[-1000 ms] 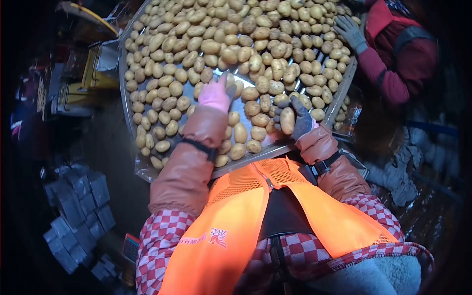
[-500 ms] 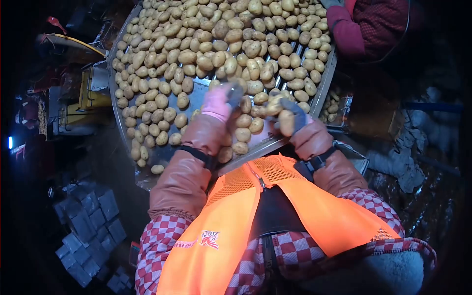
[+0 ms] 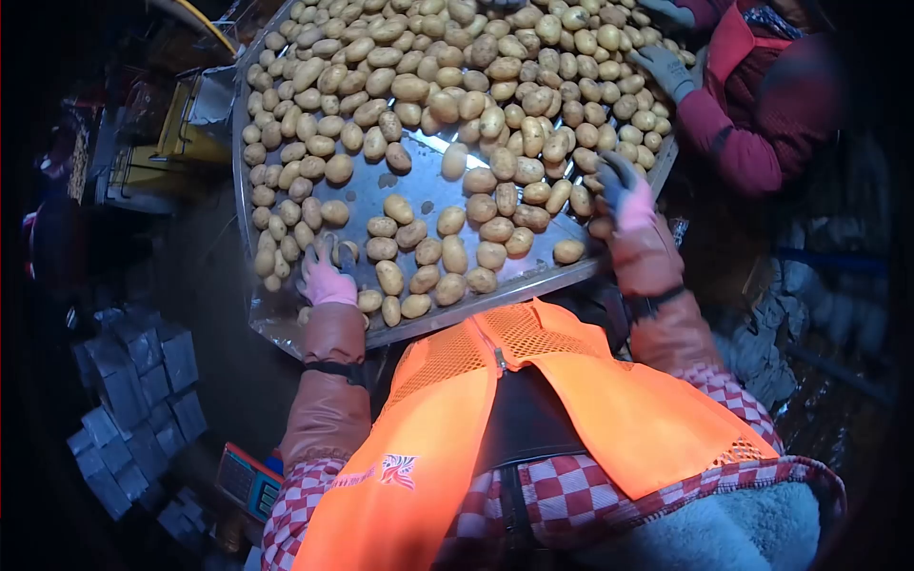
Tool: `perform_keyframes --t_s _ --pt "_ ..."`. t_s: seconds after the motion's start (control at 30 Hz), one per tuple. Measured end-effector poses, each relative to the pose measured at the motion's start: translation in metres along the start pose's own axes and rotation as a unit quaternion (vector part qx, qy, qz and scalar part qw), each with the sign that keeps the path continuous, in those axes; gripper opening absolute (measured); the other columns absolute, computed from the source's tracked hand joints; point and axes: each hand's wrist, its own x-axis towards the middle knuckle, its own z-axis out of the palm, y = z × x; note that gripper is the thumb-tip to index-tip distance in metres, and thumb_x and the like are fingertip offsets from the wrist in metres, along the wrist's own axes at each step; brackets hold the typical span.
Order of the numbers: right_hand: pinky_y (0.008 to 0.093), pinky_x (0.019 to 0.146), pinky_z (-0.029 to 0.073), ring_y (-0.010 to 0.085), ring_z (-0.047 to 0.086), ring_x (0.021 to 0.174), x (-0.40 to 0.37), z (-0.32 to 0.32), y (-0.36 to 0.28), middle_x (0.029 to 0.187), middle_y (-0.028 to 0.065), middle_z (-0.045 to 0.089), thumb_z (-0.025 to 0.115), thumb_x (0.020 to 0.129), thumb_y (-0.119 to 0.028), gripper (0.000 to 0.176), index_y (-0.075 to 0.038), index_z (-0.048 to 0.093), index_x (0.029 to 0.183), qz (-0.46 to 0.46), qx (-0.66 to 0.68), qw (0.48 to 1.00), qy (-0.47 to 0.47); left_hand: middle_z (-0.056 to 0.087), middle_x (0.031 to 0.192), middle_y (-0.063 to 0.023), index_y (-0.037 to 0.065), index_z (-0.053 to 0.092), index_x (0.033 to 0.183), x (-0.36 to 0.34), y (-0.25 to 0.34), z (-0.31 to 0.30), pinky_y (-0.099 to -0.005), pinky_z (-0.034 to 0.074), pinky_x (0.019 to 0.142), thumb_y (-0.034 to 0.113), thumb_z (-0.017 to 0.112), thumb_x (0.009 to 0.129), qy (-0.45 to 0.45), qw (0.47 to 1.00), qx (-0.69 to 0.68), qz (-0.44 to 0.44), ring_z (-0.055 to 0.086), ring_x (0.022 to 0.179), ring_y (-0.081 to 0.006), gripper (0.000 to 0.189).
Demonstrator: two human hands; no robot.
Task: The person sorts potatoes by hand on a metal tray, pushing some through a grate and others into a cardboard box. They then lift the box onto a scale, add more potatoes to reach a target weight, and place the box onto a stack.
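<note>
Left hand [image 3: 327, 274]: at the near-left part of the metal table [image 3: 367, 209], fingers parted, against potatoes [image 3: 409, 88]; one sits between thumb and fingers, grip cannot be told. Right hand [image 3: 625, 190]: at the table's right edge, fingers bent over potatoes; hold partly hidden, cannot tell. Hands well apart, both in pink-and-grey gloves.

Potatoes: loose cluster between the hands near the table's front rim; dense layer beyond, reaching the far side. Oval to round, tan-yellow, some with darker patches. Table surface: smooth, wet-looking, raised rim; bars visible between potatoes toward the right.

Sleeve covers [image 3: 328, 428]: brown, glossy, creased. Orange vest [image 3: 419, 428], in front of the table: mesh panels, zip, red-and-white emblem [image 3: 398, 471]; adjacent lettering too small to read. Jacket [image 3: 571, 490]: red-and-white checks, pale fleece lining.

Right of table: co-worker [image 3: 762, 124], grey-gloved hand [image 3: 665, 72] at the potatoes. Left of table, nearer the wearer: stacked grey blocks [image 3: 138, 381].
</note>
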Motion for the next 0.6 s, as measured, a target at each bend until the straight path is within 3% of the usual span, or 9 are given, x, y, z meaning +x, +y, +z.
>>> perform_keyframes --t_s 0.03,0.07,0.1,0.2,0.3,0.4,0.5,0.57,0.6 --pt "0.0291 0.087 0.05 0.0188 0.063 0.099 0.018 0.037 -0.01 0.111 0.0118 0.066 0.059 0.093 -0.011 0.039 -0.003 0.058 0.131 -0.057 -0.131 0.988 -0.059 0.039 0.151 -0.0086 0.032 0.053 0.136 -0.004 -0.003 0.007 -0.0537 0.028 0.112 0.012 0.068 0.075 0.002 0.999 -0.012 -0.032 0.038 0.139 -0.0288 0.066" --pt "0.0304 0.089 0.05 0.0209 0.063 0.102 0.021 0.079 -0.056 0.111 0.0146 0.066 0.059 0.092 -0.009 0.04 -0.004 0.058 0.131 -0.021 -0.262 0.96 -0.099 0.042 0.147 -0.0084 0.03 0.051 0.138 -0.009 0.001 0.012 -0.0558 0.027 0.112 0.013 0.069 0.073 0.027 0.999 0.026 0.006 0.036 0.139 -0.0287 0.069" --pt "0.0317 0.091 0.049 0.0231 0.064 0.105 0.025 0.108 -0.098 0.111 0.0173 0.066 0.059 0.09 -0.008 0.041 -0.006 0.058 0.131 0.013 -0.389 0.911 -0.137 0.042 0.147 -0.0087 0.029 0.05 0.139 -0.016 0.002 0.018 -0.0576 0.026 0.111 0.024 0.07 0.076 0.003 0.998 0.028 0.055 0.034 0.141 -0.0311 0.067" --pt "0.0448 0.091 0.052 0.0378 0.063 0.105 0.085 0.149 -0.048 0.109 0.0197 0.067 0.06 0.081 -0.006 0.04 -0.009 0.062 0.121 -0.297 -0.621 0.706 -0.167 0.04 0.149 -0.0088 0.029 0.053 0.137 -0.04 0.024 0.008 -0.0571 0.026 0.111 0.034 0.069 0.079 -0.012 0.988 0.059 0.139 0.034 0.14 -0.0323 0.06" --pt "0.0454 0.09 0.052 0.0376 0.063 0.106 0.106 0.181 -0.056 0.111 0.0204 0.066 0.063 0.082 -0.014 0.04 -0.009 0.06 0.122 -0.15 -0.71 0.638 -0.259 0.04 0.149 -0.0082 0.028 0.057 0.133 -0.044 0.011 0.002 -0.0575 0.025 0.111 0.035 0.069 0.08 -0.003 0.988 0.036 0.147 0.035 0.138 -0.0319 0.055" --pt "0.0433 0.089 0.053 0.036 0.066 0.104 0.088 0.188 -0.066 0.109 0.0216 0.067 0.075 0.072 -0.02 0.043 -0.006 0.065 0.112 -0.147 -0.672 0.672 -0.272 0.039 0.148 -0.0044 0.032 0.061 0.127 -0.035 -0.037 0.038 -0.058 0.021 0.112 0.043 0.071 0.076 0.012 0.994 -0.046 0.096 0.032 0.14 -0.0301 0.053" --pt "0.0439 0.088 0.053 0.0373 0.066 0.101 0.033 0.192 -0.077 0.108 0.0225 0.067 0.068 0.081 -0.025 0.037 -0.006 0.063 0.112 -0.199 -0.597 0.723 -0.283 0.044 0.144 -0.0023 0.031 0.067 0.114 -0.022 -0.022 0.024 -0.0577 0.02 0.112 0.041 0.072 0.074 0.065 0.995 0.058 0.049 0.032 0.14 -0.0298 0.041" --pt "0.0442 0.086 0.053 0.0381 0.065 0.1 0.032 0.201 -0.021 0.108 0.021 0.066 0.069 0.081 -0.028 0.038 -0.007 0.063 0.113 -0.186 -0.517 0.758 -0.352 0.053 0.136 -0.0005 0.03 0.07 0.108 0.006 0.024 -0.006 -0.0574 0.02 0.113 0.038 0.071 0.077 0.065 0.992 0.009 0.112 0.035 0.138 -0.0292 0.032" --pt "0.0421 0.083 0.054 0.0357 0.066 0.097 0.013 0.204 -0.045 0.107 0.0198 0.067 0.069 0.081 -0.027 0.037 -0.008 0.064 0.113 -0.112 -0.468 0.786 -0.388 0.053 0.135 -0.0014 0.03 0.07 0.112 0.026 0.041 -0.002 -0.0567 0.02 0.113 0.031 0.07 0.076 0.087 0.981 -0.02 0.173 0.036 0.137 -0.0292 0.036"
